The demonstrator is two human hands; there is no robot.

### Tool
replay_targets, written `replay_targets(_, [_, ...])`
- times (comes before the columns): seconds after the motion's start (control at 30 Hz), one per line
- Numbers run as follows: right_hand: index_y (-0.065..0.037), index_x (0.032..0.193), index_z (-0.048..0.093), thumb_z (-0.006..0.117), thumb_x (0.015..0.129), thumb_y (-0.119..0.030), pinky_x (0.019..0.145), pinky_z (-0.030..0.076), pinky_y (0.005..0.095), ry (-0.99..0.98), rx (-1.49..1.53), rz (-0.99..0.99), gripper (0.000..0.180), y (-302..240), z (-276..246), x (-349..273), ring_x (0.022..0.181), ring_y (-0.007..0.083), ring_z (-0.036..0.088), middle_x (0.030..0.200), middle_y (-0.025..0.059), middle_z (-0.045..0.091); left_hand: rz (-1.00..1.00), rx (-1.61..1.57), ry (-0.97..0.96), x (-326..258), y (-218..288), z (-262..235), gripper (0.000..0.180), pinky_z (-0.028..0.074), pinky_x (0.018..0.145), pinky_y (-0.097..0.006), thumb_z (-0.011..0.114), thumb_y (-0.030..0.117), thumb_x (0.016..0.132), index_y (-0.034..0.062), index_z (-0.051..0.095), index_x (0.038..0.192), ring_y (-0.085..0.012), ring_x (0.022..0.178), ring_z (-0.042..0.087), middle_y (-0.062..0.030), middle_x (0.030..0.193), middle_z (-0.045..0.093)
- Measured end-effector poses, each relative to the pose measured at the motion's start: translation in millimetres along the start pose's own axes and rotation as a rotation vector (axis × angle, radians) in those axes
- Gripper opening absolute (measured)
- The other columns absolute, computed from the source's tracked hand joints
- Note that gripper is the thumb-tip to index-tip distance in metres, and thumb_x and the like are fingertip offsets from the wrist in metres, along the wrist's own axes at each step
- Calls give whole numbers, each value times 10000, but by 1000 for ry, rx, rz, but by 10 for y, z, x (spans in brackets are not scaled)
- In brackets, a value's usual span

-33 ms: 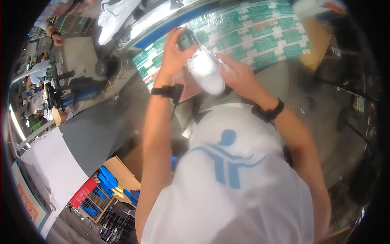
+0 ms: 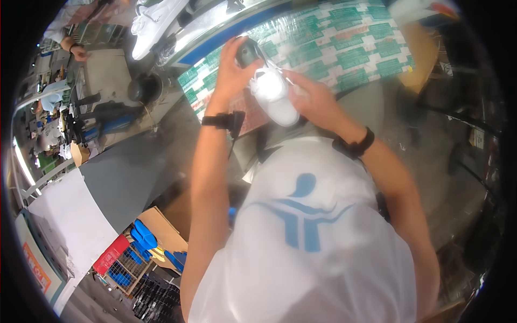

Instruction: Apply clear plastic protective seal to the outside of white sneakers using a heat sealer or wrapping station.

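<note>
In the head view, you hold a white shoe up in front of your chest, above the near edge of the bench, which is covered with a green-and-white printed sheet. Your right hand wraps the shoe from its right side, its grip clamped on it. Your left hand is raised at the shoe's far end, its grip closed around a small dark thing that touches or sits just beside the shoe; glare hides which, and you cannot tell what kind of tool it is. Both wrists carry a black band. A second white shoe lies on the far side of the bench, well apart from your hands. To your lower left, a crate of blue insoles stands on the floor beside a red box. At the far upper left, another person's hand works at a separate station.
</note>
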State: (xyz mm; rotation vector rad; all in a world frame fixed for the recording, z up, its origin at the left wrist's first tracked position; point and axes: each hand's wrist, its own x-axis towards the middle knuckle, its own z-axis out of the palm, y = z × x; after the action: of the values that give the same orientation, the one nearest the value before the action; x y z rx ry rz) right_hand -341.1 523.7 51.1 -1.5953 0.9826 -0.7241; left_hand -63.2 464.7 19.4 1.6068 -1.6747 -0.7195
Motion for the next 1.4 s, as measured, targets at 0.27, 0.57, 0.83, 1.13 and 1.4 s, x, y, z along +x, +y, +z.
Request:
replay_targets(0.27, [22, 1589, 568, 751, 939, -314, 1104, 543, 446, -100, -34, 141, 754, -162, 52, 238, 1278, 414, 714, 1401, 286, 730, 2, -26, 5, -39, -62, -30, 789, 383, 1312, -492, 952, 301, 848, 121, 646, 1552, -407, 1599, 447, -251, 1692, 489])
replay_targets(0.57, [46, 1562, 546, 824, 878, -356, 922, 587, 496, -71, -401, -207, 841, -129, -6, 69, 1088, 427, 735, 1198, 240, 759, -19, -31, -19, -21, 24, -56, 799, 386, 1308, -490, 958, 310, 837, 129, 656, 1555, -403, 1586, 465, -245, 1690, 498])
replay_targets(0.83, [110, 1516, 547, 905, 789, -380, 757, 560, 500, -183, -672, -333, 947, -506, 107, -278, 816, 374, 673, 925, 175, 658, -29, -190, -13, -18, -128, -81, 790, 507, 1213, -500, 963, 304, 835, 168, 669, 1555, -391, 1595, 442, -210, 1726, 445])
replay_targets(1.13, [60, 1544, 569, 914, 748, -328, 770, 578, 467, -207, -592, -399, 951, -420, 134, -49, 847, 376, 706, 991, 182, 705, 0, -244, 25, -56, -100, -117, 780, 437, 1273, -538, 968, 339, 810, 169, 695, 1521, -422, 1583, 460, -224, 1693, 488])
replay_targets(1.4, [62, 1522, 588, 915, 743, -326, 783, 580, 456, -247, -798, -446, 930, -240, 345, 291, 867, 361, 724, 1014, 183, 735, -2, -80, 60, -78, -65, -59, 777, 545, 1157, -463, 970, 361, 799, 169, 702, 1503, -381, 1453, 587, -193, 1642, 534])
